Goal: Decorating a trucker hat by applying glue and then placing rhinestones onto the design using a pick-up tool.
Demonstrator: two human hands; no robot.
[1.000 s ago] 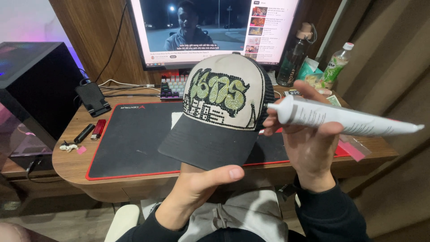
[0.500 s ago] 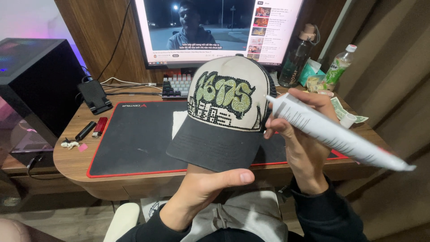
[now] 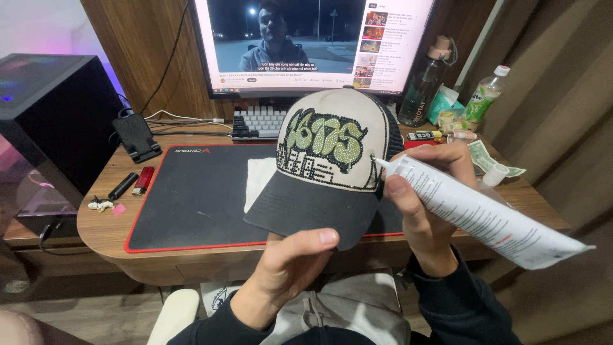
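Observation:
My left hand [image 3: 290, 265] grips the black brim of a cream and black trucker cap [image 3: 332, 169], thumb on top of the brim, holding it up over the desk. The cap's front panel carries green and dark rhinestone lettering. My right hand [image 3: 424, 201] is closed around a long white tube [image 3: 476, 211]. The tube's nozzle points left and touches the cap's right front edge, near the rhinestones. Its flat crimped end sticks out to the lower right.
A black desk mat with red edging [image 3: 191, 204] covers the wooden desk [image 3: 102, 223]. Behind stand a monitor [image 3: 306, 45], keyboard [image 3: 258, 121], phone stand [image 3: 135, 137], dark bottle [image 3: 424, 86] and green bottle [image 3: 480, 96]. A black computer case [image 3: 51, 121] sits left. Lighters [image 3: 134, 183], banknotes [image 3: 479, 156], white cap [image 3: 495, 174].
The tube has swung from pointing right to pointing left, its nozzle now against the cap's right front. The cap has been held steady and the view has moved closer.

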